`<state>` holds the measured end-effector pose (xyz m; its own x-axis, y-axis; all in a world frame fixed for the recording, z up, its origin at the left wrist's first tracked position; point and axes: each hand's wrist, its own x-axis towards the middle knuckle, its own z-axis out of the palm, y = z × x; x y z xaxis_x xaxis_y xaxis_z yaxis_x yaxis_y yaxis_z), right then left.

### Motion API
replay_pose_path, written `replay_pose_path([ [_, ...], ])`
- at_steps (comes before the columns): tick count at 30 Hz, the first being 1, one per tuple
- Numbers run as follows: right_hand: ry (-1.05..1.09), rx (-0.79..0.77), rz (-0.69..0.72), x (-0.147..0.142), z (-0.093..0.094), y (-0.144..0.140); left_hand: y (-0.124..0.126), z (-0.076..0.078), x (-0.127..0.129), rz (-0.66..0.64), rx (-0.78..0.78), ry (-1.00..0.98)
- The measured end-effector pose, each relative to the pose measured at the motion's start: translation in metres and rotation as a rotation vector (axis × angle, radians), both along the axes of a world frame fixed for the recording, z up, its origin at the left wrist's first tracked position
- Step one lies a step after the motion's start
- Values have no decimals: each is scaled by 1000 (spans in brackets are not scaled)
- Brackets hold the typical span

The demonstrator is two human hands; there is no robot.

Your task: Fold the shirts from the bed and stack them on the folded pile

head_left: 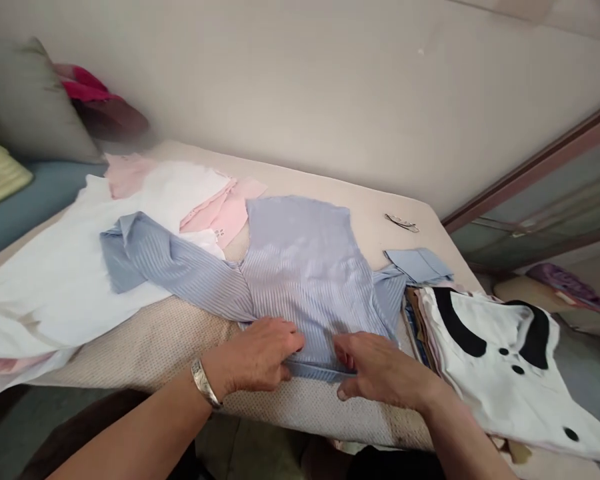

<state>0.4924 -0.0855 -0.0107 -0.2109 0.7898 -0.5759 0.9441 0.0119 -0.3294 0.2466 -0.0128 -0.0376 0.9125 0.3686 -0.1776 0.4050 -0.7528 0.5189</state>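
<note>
At the near edge of a padded table [130,347], spread flat: a blue striped shirt [300,267], one sleeve trailing left over a white cloth [55,280]. Left hand [260,357], silver bracelet [203,383] at the wrist, pressed on the shirt's near hem, fingers curled and pinching the fold. Right hand [375,370] just beside it, thumb and fingers closed on the same folded edge. Pink fabric [225,210] beyond the shirt; right of the shirt, a white garment with black trim [505,360] atop a stack; farther back, a metal clip [403,222]. Best done, by the look of it, with the hem kept taut between both hands, stripes aligned, wrinkles smoothed outward before creasing.
</note>
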Motion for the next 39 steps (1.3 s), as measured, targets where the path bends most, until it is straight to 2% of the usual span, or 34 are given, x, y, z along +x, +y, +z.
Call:
replay_pose_path([
  [2,-92,17,39,1,-14,-6,-7,-9,5,-30,64,1],
  [5,-38,73,83,9,-26,-12,-13,-16,11,-34,94,24],
  [9,158,75,38,26,-25,-12,-16,-11,22,72,77,-16],
  [12,185,114,-11,33,-28,-8,-21,-4,29,126,95,-84],
  [14,125,155,-57,33,-34,-6,-26,0,31,74,170,-123],
  [18,3,198,-126,29,-45,-1,-34,-4,32,-149,334,-64],
  [21,15,208,-144,29,-45,3,-34,-19,33,-175,454,-14],
  [23,16,250,-157,32,-39,4,-31,-28,34,-144,477,-9],
  [25,-16,345,-178,38,-28,1,-27,-34,35,-63,432,-20],
  [28,-84,471,-193,44,-5,-10,-20,-32,36,69,284,-81],
  [31,-98,451,-110,36,9,-26,-16,-24,35,135,158,-153],
  [35,-178,390,45,10,-2,-42,-18,-14,32,145,89,-152],
  [39,-259,354,101,-2,-19,-46,-23,-10,29,84,48,-44],
])
